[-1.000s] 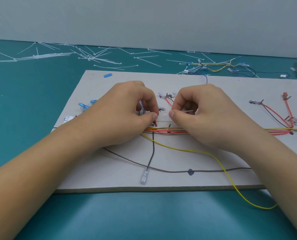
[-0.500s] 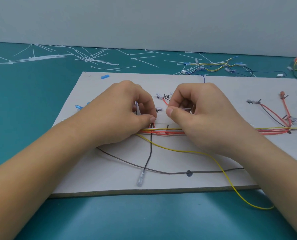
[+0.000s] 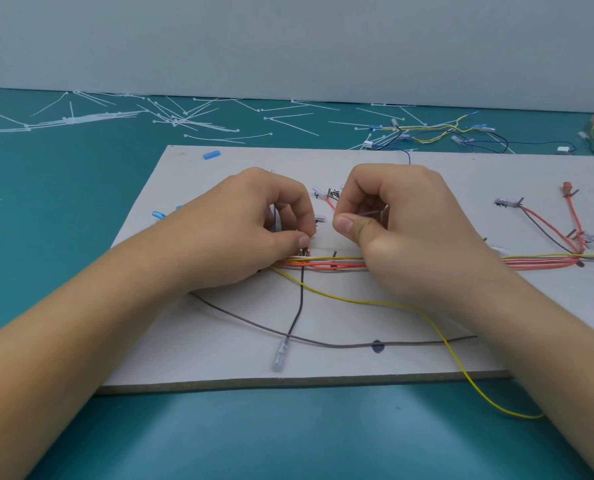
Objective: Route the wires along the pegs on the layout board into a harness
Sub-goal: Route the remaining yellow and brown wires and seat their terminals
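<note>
At the middle of the board (image 3: 219, 358), the left hand (image 3: 254, 230) pinches a thin wire (image 3: 370, 213) by the pegs (image 3: 304, 251), seemingly to anchor it. The right hand (image 3: 392, 216), fingers curled, pinches its free stretch taut. The bundle (image 3: 337, 263) runs beneath toward the right edge.

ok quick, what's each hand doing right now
Left hand: closed, pinching a thin bluish wire.
Right hand: closed, pinching a thin purple wire.
</note>
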